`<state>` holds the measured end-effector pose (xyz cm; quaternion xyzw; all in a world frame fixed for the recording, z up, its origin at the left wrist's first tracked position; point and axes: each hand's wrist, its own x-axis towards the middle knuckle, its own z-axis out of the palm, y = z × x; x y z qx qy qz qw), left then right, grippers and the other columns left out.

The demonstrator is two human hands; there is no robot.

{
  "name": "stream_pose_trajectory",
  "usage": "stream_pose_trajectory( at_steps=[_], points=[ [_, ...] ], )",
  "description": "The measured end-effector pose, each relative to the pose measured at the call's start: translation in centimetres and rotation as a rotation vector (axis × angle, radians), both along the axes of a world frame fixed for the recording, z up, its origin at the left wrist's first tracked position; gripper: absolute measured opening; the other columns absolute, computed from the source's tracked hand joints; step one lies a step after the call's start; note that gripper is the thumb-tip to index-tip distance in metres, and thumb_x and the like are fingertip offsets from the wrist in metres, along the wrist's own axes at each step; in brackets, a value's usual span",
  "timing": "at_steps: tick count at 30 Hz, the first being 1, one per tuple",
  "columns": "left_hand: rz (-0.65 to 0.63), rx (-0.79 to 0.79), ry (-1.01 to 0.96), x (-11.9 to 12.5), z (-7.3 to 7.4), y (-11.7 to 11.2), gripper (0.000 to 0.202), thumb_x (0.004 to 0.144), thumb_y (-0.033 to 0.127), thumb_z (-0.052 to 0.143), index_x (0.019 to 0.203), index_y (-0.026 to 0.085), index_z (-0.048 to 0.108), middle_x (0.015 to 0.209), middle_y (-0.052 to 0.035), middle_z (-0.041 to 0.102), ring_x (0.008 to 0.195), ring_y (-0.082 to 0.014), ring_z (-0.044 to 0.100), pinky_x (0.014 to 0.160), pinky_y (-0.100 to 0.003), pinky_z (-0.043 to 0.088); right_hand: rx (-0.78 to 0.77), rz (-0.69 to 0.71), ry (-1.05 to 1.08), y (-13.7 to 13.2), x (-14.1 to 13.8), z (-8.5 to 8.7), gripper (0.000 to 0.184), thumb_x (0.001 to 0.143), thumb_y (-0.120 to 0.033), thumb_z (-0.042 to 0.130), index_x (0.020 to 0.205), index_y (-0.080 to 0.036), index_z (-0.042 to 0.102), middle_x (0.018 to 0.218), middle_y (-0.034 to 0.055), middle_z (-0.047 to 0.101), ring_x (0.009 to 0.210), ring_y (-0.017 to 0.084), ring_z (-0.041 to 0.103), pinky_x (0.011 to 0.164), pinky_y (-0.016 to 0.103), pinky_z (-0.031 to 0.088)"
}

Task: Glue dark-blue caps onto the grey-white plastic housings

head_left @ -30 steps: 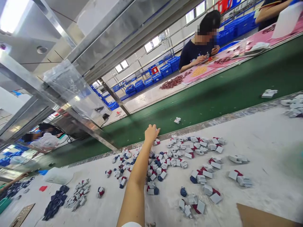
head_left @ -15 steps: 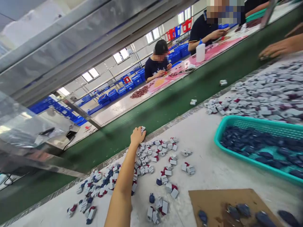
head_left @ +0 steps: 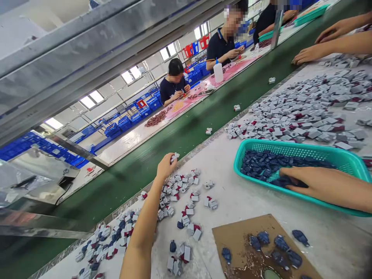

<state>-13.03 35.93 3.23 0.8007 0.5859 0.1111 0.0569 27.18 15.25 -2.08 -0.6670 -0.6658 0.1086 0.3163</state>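
Note:
My left hand [head_left: 166,166] reaches over the near edge of the green conveyor belt, its fingers closed on a small grey-white block-shaped piece [head_left: 174,157]. Below it, a loose heap of grey-white pieces [head_left: 181,182] with dark red and dark blue parts lies on the table. My right hand [head_left: 305,182] is down inside a teal perforated basket [head_left: 236,161], fingers curved around some dark blue molded pieces [head_left: 283,181]; its fingertips are partly hidden among them. On a brown board [head_left: 222,236] in front rest several glove-shaped dark blue pieces [head_left: 281,243].
The green belt [head_left: 128,170] crosses diagonally, carrying a few grey-white pieces [head_left: 208,131]. A large pile of similar pieces [head_left: 293,112] spreads behind the basket. A co-worker's hands [head_left: 312,52] are at the upper right. Across the belt, people sit at a bench with a white bottle [head_left: 218,71].
My right hand has come into view and entered the basket. My left hand stays near the belt edge, its held piece showing more plainly. The view has shifted right.

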Motion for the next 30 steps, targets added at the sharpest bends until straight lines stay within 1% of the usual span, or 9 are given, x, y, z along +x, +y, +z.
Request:
stream_pose_trajectory(
  at_steps=[5, 9, 11, 15, 20, 22, 26, 28, 30],
  points=[
    [-0.197, -0.080, 0.015, 5.5, -0.6, -1.2, 0.034, 0.098, 0.035, 0.061, 0.128, 0.019, 0.061, 0.130, -0.0107, 0.064, 0.113, -0.0256, 0.064, 0.098, -0.050, 0.054, -0.101, 0.035, -0.021, -0.2, 0.0, 1.8, 0.030, 0.090, -0.045, 0.050, 0.098, -0.024, 0.070, 0.081, 0.0071, 0.070, 0.063, 0.022, 0.059, 0.055, 0.030, 0.032],
    [-0.196, -0.125, 0.019, 8.1, -1.2, -1.4, 0.033, 0.097, 0.035, 0.062, 0.125, 0.018, 0.063, 0.129, -0.0107, 0.064, 0.114, -0.0262, 0.064, 0.099, -0.051, 0.053, -0.124, 0.037, 0.002, -0.4, -0.3, 3.3, 0.030, 0.092, -0.041, 0.048, 0.103, -0.023, 0.069, 0.064, 0.0010, 0.059, 0.056, 0.018, 0.053, 0.055, 0.028, 0.031],
    [-0.171, -0.148, 0.006, 8.6, -1.1, -1.2, 0.032, 0.097, 0.035, 0.063, 0.124, 0.018, 0.063, 0.128, -0.0107, 0.065, 0.114, -0.0263, 0.064, 0.098, -0.051, 0.053, -0.131, 0.049, 0.031, -0.4, -0.6, 3.7, 0.029, 0.093, -0.041, 0.046, 0.098, -0.022, 0.068, 0.059, -0.0010, 0.056, 0.054, 0.017, 0.051, 0.056, 0.028, 0.032],
    [-0.132, -0.206, -0.074, 8.4, -0.8, -1.1, 0.030, 0.095, 0.034, 0.066, 0.119, 0.017, 0.065, 0.124, -0.0099, 0.066, 0.112, -0.0262, 0.064, 0.098, -0.051, 0.053, -0.140, 0.054, 0.118, -0.5, -0.9, 3.8, 0.029, 0.095, -0.045, 0.047, 0.085, -0.022, 0.062, 0.067, 0.0016, 0.064, 0.063, 0.017, 0.059, 0.062, 0.028, 0.041],
    [-0.009, -0.175, -0.365, 7.9, -0.6, -2.4, 0.032, 0.095, 0.031, 0.066, 0.122, 0.016, 0.061, 0.119, -0.0089, 0.066, 0.106, -0.0246, 0.065, 0.092, -0.047, 0.055, -0.149, 0.045, 0.247, -1.4, -1.4, 5.0, 0.024, 0.098, -0.044, 0.044, 0.093, -0.023, 0.055, 0.078, 0.0064, 0.069, 0.074, 0.019, 0.067, 0.063, 0.028, 0.048],
    [0.044, -0.165, -0.526, 7.7, -0.2, -3.6, 0.031, 0.095, 0.026, 0.063, 0.123, 0.017, 0.057, 0.115, -0.0076, 0.064, 0.096, -0.0213, 0.066, 0.085, -0.042, 0.057, -0.158, 0.063, 0.270, -2.3, -2.0, 5.7, 0.028, 0.096, -0.049, 0.050, 0.097, -0.023, 0.060, 0.081, 0.0063, 0.069, 0.073, 0.019, 0.065, 0.062, 0.029, 0.048],
    [0.117, -0.259, -0.842, 6.7, 1.0, -7.7, 0.030, 0.091, 0.016, 0.050, 0.121, 0.020, 0.048, 0.099, -0.0009, 0.061, 0.068, -0.0107, 0.060, 0.063, -0.026, 0.054, -0.205, 0.180, 0.255, -4.9, -4.4, 6.4, 0.049, 0.091, -0.068, 0.051, 0.104, -0.026, 0.073, 0.105, 0.0062, 0.072, 0.085, 0.023, 0.065, 0.064, 0.032, 0.049],
    [0.138, -0.352, -0.974, 5.9, 1.5, -10.6, 0.025, 0.091, 0.021, 0.045, 0.116, 0.020, 0.049, 0.091, 0.0002, 0.060, 0.061, -0.0098, 0.056, 0.054, -0.023, 0.050, -0.218, 0.280, 0.241, -6.2, -6.0, 6.4, 0.054, 0.094, -0.069, 0.045, 0.109, -0.027, 0.074, 0.114, 0.0072, 0.072, 0.096, 0.026, 0.067, 0.072, 0.034, 0.053],
    [0.149, -0.443, -1.087, 5.0, 2.0, -13.8, 0.021, 0.092, 0.031, 0.045, 0.108, 0.020, 0.053, 0.088, -0.0012, 0.061, 0.064, -0.0112, 0.058, 0.053, -0.023, 0.050, -0.225, 0.385, 0.235, -7.2, -7.3, 6.3, 0.052, 0.097, -0.065, 0.042, 0.114, -0.027, 0.073, 0.118, 0.0075, 0.071, 0.105, 0.027, 0.067, 0.084, 0.036, 0.054]
  ],
)
